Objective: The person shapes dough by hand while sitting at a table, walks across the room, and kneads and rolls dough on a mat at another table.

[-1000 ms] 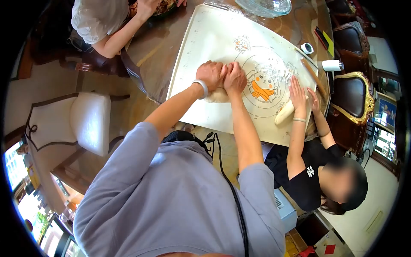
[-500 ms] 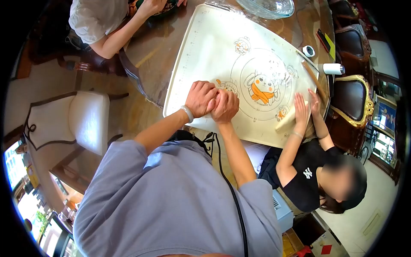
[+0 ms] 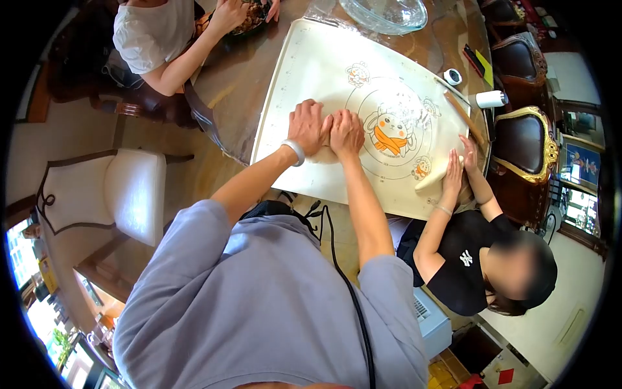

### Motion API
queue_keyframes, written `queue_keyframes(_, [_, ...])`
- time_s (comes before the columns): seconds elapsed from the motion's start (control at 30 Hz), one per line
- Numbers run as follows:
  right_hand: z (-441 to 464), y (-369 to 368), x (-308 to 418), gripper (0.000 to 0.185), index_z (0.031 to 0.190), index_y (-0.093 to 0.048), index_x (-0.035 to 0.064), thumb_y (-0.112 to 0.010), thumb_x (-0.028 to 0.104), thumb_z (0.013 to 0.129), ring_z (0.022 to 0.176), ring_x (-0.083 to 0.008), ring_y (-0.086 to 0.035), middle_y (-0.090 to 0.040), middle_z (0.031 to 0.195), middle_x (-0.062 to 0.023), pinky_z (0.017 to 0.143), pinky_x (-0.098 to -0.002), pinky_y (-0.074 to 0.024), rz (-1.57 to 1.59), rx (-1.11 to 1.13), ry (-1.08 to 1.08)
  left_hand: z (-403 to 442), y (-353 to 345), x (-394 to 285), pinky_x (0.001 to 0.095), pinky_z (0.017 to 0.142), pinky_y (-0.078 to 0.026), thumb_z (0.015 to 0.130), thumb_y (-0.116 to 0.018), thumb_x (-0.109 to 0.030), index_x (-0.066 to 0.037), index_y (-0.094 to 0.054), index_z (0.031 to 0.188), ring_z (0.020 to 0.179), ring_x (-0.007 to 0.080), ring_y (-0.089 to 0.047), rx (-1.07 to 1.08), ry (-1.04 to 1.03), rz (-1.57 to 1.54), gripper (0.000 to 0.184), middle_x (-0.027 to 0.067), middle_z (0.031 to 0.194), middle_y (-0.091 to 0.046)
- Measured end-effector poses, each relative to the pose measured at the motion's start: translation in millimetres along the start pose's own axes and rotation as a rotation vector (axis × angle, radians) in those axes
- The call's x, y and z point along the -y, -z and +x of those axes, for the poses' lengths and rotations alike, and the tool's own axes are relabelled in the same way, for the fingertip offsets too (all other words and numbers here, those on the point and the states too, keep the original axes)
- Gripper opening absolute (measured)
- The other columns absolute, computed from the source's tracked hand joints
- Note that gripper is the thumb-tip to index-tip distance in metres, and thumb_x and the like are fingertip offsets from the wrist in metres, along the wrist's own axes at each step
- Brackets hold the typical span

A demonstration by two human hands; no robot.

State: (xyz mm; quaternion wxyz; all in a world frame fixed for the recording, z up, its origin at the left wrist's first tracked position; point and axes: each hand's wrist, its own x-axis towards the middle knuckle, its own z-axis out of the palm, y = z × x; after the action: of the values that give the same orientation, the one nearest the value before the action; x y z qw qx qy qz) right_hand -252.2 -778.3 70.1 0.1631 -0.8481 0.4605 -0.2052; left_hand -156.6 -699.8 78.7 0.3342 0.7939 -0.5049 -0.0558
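Side by side on the white printed mat [image 3: 291, 71], my left hand [image 3: 310, 126] and my right hand [image 3: 347, 134] press on a lump of pale dough [image 3: 324, 155]. Fingers of both hands curl over its far side, with the thumbs close together in the middle. Most of the dough is hidden under my palms; only its near edge shows. A bracelet is on my left wrist. To the right of my hands, the mat carries a cartoon figure with an orange scarf and a scatter of white flour [image 3: 409, 109].
At right, a co-worker's hands [image 3: 453, 172] touch a pale piece, dough or lifted mat, I cannot tell. A rolling pin [image 3: 463, 117], white bottle [image 3: 490, 99] and glass bowl [image 3: 389, 14] lie beyond. Another person's arm [image 3: 188, 68] is at upper left.
My hands have gone from clasped together to side by side, pushing slightly farther over the dough. Its near edge now shows. The view has shifted a little.
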Motion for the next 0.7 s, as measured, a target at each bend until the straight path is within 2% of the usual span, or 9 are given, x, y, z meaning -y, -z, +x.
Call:
queue_keyframes(0.03, [-4, 8, 2, 0.031, 0.099, -0.062, 0.0093, -0.046, 0.035, 0.094, 0.095, -0.0366, -0.057, -0.061, 0.098, -0.0152, 0.083, -0.0468, -0.0462, 0.059, 0.074, -0.048, -6, 6, -4, 0.0455, 0.095, -0.037, 0.091, -0.050, -0.039, 0.001, -0.046, 0.122, 0.116, 0.0392, -0.042, 0.078, 0.150, -0.016, 0.051, 0.0269, 0.125, -0.043])
queue_keyframes(0.13, [-17, 35, 1, 0.037, 0.101, -0.062, 0.0089, -0.043, 0.040, 0.095, 0.098, -0.0377, -0.058, -0.063, 0.101, -0.0162, 0.084, -0.0463, -0.0459, 0.162, 0.349, -0.123, -36, 16, 16, 0.0459, 0.095, -0.036, 0.091, -0.048, -0.045, 0.005, -0.048, 0.120, 0.115, 0.0389, -0.041, 0.097, 0.493, -0.182, 0.057, 0.0271, 0.122, -0.044])
queue_keyframes(0.23, [-37, 34, -10, 0.050, 0.109, -0.058, 0.0047, -0.037, 0.048, 0.096, 0.101, -0.0372, -0.058, -0.062, 0.105, -0.0202, 0.088, -0.0445, -0.0442, 0.091, 0.393, -0.136, -57, 50, 25, 0.0471, 0.094, -0.037, 0.091, -0.046, -0.047, 0.010, -0.051, 0.114, 0.108, 0.0401, -0.048, 0.402, 0.642, -0.428, 0.062, 0.0297, 0.112, -0.052])
queue_keyframes(0.33, [-43, 41, -3, 0.056, 0.117, -0.053, 0.0024, -0.036, 0.051, 0.096, 0.099, -0.0377, -0.059, -0.062, 0.106, -0.0218, 0.088, -0.0442, -0.0440, 0.099, 0.498, -0.267, -49, 60, 0, 0.0462, 0.089, -0.042, 0.092, -0.043, -0.047, 0.013, -0.055, 0.106, 0.095, 0.0416, -0.056, 0.358, 0.888, -0.730, 0.063, 0.0310, 0.099, -0.059])
queue_keyframes(0.37, [-43, 45, 2, 0.058, 0.119, -0.051, 0.0014, -0.036, 0.052, 0.096, 0.098, -0.0384, -0.060, -0.062, 0.106, -0.0227, 0.088, -0.0445, -0.0442, 0.118, 0.534, -0.321, -43, 52, 5, 0.0347, 0.080, -0.050, 0.090, -0.045, -0.055, 0.010, -0.052, 0.103, 0.088, 0.0255, -0.057, 0.369, 0.938, -0.751, 0.067, 0.0172, 0.095, -0.056])
queue_keyframes(0.47, [-71, 26, -5, 0.061, 0.122, -0.048, 0.0024, -0.039, 0.056, 0.094, 0.096, -0.0329, -0.063, -0.063, 0.104, -0.0236, 0.081, -0.0414, -0.0485, 0.338, 0.490, -0.578, -11, 41, 19, 0.0332, 0.082, -0.049, 0.092, -0.044, -0.053, 0.009, -0.058, 0.099, 0.089, 0.0246, -0.059, 0.361, 0.548, -0.624, 0.065, 0.0177, 0.090, -0.061])
queue_keyframes(0.57, [-113, 13, 15, 0.061, 0.122, -0.046, 0.0024, -0.042, 0.057, 0.094, 0.092, -0.0249, -0.064, -0.063, 0.104, -0.0220, 0.073, -0.0346, -0.0518, 1.285, 0.463, -0.846, 30, 49, -10, 0.0356, 0.085, -0.047, 0.094, -0.042, -0.049, 0.007, -0.060, 0.108, 0.098, 0.0264, -0.060, 0.349, 0.376, -0.739, 0.060, 0.0209, 0.100, -0.064])
queue_keyframes(0.63, [-109, 32, 28, 0.059, 0.121, -0.047, 0.0034, -0.042, 0.056, 0.094, 0.084, -0.0201, -0.065, -0.065, 0.098, -0.0177, 0.069, -0.0297, -0.0516, 1.160, 0.611, -0.776, 47, 42, -14, 0.0377, 0.086, -0.047, 0.095, -0.043, -0.045, 0.005, -0.060, 0.111, 0.100, 0.0283, -0.061, 0.405, 0.299, -0.795, 0.056, 0.0217, 0.104, -0.065])
queue_keyframes(0.7, [-97, 49, 30, 0.046, 0.114, -0.052, 0.0039, -0.044, 0.046, 0.096, 0.071, -0.0187, -0.065, -0.068, 0.084, -0.0121, 0.062, -0.0296, -0.0511, 0.929, 0.706, -0.658, 46, 43, -11, 0.0420, 0.084, -0.046, 0.094, -0.043, -0.042, 0.002, -0.063, 0.106, 0.093, 0.0353, -0.061, 0.181, 0.245, -0.663, 0.050, 0.0239, 0.097, -0.065])
